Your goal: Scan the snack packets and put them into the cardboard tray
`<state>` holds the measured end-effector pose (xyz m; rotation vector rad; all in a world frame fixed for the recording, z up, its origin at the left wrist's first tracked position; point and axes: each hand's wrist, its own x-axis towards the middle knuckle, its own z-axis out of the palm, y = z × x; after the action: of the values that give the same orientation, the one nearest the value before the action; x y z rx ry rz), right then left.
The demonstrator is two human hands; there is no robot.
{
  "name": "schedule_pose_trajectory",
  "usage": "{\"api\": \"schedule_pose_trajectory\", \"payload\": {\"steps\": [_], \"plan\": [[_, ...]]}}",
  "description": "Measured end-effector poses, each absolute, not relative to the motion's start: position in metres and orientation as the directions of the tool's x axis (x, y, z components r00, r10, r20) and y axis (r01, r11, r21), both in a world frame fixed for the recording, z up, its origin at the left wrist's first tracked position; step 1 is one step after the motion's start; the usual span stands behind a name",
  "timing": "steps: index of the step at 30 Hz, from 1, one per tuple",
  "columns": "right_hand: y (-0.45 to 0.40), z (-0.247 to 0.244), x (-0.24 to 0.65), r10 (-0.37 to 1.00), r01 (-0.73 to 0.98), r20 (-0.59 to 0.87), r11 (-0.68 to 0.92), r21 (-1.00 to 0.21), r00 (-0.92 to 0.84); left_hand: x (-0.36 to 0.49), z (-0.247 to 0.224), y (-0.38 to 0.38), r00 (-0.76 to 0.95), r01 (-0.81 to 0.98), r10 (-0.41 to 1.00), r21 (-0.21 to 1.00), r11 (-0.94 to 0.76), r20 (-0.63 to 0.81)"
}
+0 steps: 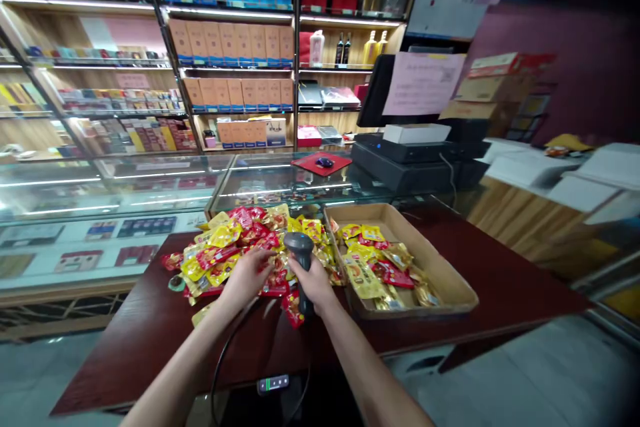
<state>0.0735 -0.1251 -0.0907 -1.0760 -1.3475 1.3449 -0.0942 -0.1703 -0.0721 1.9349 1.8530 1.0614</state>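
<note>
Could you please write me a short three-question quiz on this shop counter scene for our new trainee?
1. What does the right hand grip?
2. True or false: the cardboard tray stands on the dark wooden counter, to the right of the loose snack packets.
3. Fill in the blank: the red mat holds a ____.

Key: 1. a black barcode scanner; 2. true; 3. computer mouse.
</note>
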Motion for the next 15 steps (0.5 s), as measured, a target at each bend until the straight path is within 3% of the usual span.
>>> {"api": "schedule_pose_trajectory", "payload": {"steps": [8,15], "plan": [[-0.142,-0.119,0.053,0.985,0.069,0.003,0.015,-0.998,-0.171,-0.079,-0.118,-0.192,-0.031,0.906,0.984,0.42,-0.047,0.176],[-0.14,-0.117,0.055,0.987,-0.077,-0.086,-0.097,-0.992,-0.137,-0.074,-0.123,-0.191,-0.067,0.888,0.982,0.459,-0.022,0.177]]}}
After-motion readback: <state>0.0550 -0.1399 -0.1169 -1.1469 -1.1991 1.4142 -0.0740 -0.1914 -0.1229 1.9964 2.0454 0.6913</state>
